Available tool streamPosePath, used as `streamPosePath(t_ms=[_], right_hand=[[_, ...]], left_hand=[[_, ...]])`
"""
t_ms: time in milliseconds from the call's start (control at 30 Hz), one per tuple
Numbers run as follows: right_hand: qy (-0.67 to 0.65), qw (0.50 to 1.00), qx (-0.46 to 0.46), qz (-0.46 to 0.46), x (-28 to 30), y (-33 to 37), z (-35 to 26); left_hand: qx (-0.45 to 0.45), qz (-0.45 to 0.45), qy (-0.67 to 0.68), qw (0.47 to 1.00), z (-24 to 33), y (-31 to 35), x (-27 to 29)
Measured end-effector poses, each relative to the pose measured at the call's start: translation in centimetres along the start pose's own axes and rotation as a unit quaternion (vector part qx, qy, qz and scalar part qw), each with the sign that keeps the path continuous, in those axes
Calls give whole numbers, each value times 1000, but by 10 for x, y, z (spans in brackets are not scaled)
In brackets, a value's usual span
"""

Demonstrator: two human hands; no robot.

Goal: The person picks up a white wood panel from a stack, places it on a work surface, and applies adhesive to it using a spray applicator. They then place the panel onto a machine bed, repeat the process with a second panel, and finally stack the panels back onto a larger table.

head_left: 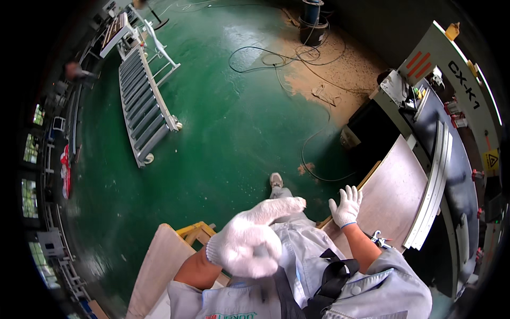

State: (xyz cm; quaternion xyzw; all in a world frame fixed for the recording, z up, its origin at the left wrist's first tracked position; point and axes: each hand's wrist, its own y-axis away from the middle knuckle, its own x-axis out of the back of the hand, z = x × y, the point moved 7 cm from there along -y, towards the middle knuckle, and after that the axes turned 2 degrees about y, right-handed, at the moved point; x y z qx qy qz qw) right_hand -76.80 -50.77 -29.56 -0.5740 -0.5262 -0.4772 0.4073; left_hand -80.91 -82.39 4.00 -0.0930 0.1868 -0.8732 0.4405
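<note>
My left hand [249, 236], in a white knitted glove, is raised in front of my body. One part of it stretches toward the right and the rest curls round a small gap; nothing shows in it. My right hand [347, 206], gloved the same way, is spread with its fingers apart beside the edge of a pale wooden board [396, 186]. Whether it touches the board I cannot tell. Below my left forearm lies another pale board [154, 260], next to a yellow wooden frame [195, 232].
A large machine [446, 69] with metal rails [434, 183] stands at the right. A roller conveyor [143, 106] is at the far left on the green floor [223, 143]. Cables [303, 58] and sawdust [340, 80] spread near a dark bucket [312, 32]. A blurred person [77, 70] is far left.
</note>
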Motion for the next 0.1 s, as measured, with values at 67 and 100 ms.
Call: streamPosePath(t_ms=[67,100], right_hand=[[-9,999,-30,6,3,-2,1],[-18,999,-31,8,1,-2,-1]], left_hand=[[-134,-35,133,981,15,-58,10],[-117,-53,138,982,4,-73,21]])
